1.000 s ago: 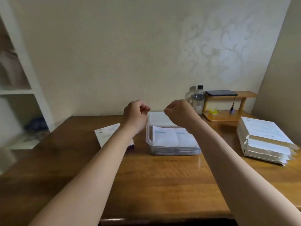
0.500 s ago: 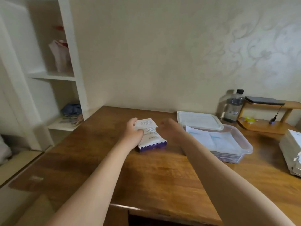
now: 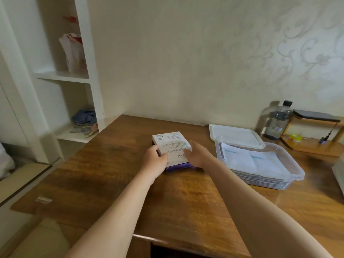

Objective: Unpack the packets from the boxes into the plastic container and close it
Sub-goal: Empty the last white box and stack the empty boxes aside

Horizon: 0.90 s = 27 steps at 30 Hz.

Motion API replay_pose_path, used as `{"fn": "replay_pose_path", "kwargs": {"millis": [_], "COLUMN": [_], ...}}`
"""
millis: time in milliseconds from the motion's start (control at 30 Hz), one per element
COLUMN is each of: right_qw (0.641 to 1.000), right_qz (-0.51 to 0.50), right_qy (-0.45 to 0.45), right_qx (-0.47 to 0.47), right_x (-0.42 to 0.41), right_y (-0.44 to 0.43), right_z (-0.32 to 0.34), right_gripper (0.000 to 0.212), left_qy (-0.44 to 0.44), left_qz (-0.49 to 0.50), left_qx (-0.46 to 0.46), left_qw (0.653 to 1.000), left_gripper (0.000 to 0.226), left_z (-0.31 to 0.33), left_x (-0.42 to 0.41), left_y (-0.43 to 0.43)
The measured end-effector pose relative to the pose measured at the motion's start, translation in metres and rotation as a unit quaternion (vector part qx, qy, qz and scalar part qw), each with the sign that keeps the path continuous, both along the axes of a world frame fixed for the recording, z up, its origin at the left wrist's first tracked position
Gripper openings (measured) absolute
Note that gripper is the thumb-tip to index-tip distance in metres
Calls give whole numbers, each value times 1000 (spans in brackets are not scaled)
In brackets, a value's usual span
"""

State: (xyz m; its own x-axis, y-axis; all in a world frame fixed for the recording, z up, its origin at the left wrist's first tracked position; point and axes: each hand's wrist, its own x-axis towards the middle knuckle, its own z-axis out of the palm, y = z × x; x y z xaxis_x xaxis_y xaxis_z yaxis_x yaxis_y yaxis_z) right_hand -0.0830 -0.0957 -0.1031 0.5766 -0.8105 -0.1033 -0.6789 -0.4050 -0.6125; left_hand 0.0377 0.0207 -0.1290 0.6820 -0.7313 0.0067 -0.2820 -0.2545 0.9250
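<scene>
From my remote station, the wooden bench (image 3: 111,183) fills the lower frame, set into a corner beside a white shelving unit (image 3: 89,71) on the left. On the right side of the bench stands the open plastic container (image 3: 296,170), clear-walled and already stacked with flat white packets (image 3: 251,161). Its white lid (image 3: 234,135) lies flat just behind it, with the lid's near edge overlapping the container's back rim. Left of the container and apart from it, near the middle of the bench, a white box (image 3: 171,146) with printed text on top and a purple lower edge rests between my two bare forearms. My left hand (image 3: 155,162) grips the box at its near left corner, fingers curled round the edge. My right hand (image 3: 197,154) lies against the box's right edge with fingers loosely extended, touching rather than clasping. A dark-capped bottle (image 3: 277,120) stands at the wall behind the lid, just beside a small wooden rack (image 3: 312,146).
</scene>
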Motion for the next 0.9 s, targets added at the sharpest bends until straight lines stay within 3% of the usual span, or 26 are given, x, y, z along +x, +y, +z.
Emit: {"fn": "replay_pose_path", "kwargs": {"millis": [100, 300, 467, 567, 667, 900], "right_qw": [1000, 999, 994, 991, 985, 977], "right_qz": [4, -26, -36, -35, -37, -34], "right_qy": [-7, -41, -102, -131, -168, -208], "right_qx": [2, 1, 4, -15, -20, -42], "right_x": [1, 3, -3, -13, -29, -83], "right_y": [-2, -3, -2, -5, -7, -19], "right_z": [-5, -2, 12, 22, 35, 58], "right_gripper": [44, 53, 42, 36, 30, 33], "left_qy": [5, 39, 171, 308, 468, 516], "left_qz": [12, 34, 68, 50, -5, -127], "left_qx": [7, -2, -61, -118, -186, -239], "left_qw": [1000, 999, 981, 943, 864, 813], "left_gripper": [39, 35, 21, 23, 31, 57], "left_z": [0, 8, 20, 32, 54, 77], "left_x": [0, -3, -9, -15, -29, -82], "left_y": [-2, -5, -4, -4, -1, -32]}}
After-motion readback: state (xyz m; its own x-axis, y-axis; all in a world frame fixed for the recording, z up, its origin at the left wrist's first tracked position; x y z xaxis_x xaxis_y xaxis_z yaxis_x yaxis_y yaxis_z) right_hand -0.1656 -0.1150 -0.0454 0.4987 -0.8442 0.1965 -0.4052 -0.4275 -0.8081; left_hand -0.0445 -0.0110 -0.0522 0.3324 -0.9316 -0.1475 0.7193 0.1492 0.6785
